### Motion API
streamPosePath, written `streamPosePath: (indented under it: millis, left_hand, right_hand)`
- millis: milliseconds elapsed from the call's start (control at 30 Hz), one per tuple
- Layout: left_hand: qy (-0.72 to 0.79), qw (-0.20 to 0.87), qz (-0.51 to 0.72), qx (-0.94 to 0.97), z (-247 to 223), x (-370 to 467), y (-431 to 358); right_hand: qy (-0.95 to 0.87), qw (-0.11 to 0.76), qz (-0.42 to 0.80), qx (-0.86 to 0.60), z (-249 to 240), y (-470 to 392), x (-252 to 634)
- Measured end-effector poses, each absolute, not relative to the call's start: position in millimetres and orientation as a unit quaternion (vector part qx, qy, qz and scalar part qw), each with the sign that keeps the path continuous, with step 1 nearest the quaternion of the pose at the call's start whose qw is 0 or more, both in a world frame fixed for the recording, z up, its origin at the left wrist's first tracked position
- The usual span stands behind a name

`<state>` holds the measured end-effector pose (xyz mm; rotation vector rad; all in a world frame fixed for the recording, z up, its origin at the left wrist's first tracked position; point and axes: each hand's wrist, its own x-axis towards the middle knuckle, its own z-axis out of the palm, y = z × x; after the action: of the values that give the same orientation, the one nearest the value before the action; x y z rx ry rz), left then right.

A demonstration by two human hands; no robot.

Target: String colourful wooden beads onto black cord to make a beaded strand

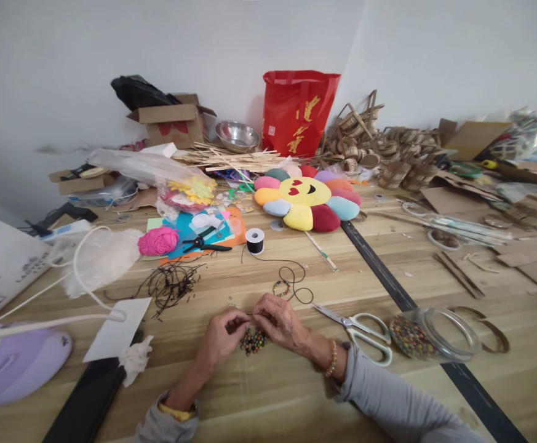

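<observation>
My left hand [222,337] and my right hand [281,321] are close together near the table's front, each with thumb and forefinger pinched. A short bit of thin black cord shows between the fingertips; most of it is hidden by the fingers. Just below them lies a small heap of multicoloured beads [253,342]. Beyond my right hand is a small beaded ring [282,288], beside loops of black cord [301,289] that run back to a black spool [254,241]. White-handled scissors [365,332] lie partly open to the right of my right hand.
A clear jar of beads [413,334] lies tipped at the right. At left are a tangle of cut black cords [171,284], black pliers [202,242], pink yarn [158,240] and a purple device [23,368]. A flower cushion [306,195] and red bag [298,114] stand behind.
</observation>
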<state>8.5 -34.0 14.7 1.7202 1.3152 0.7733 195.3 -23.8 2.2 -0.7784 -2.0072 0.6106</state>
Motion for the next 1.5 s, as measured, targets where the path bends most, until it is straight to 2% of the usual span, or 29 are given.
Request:
streamPosePath:
  millis: [167,367,1167,1500]
  left_hand:
    - [0.525,0.51,0.381,0.565,12,0,-25]
    - [0.525,0.563,0.387,0.507,19,-1,-22]
    - [0.506,0.571,0.365,0.534,13,-1,-24]
    - [0.509,0.578,0.359,0.528,15,0,-24]
  right_hand:
    - [-0.811,0.442,0.23,-0.307,5,-24,195]
    - [-0.815,0.44,0.226,-0.303,9,-25,195]
    - [-0.823,0.427,0.218,-0.305,5,-25,194]
    - [-0.82,0.426,0.256,-0.282,0,-25,196]
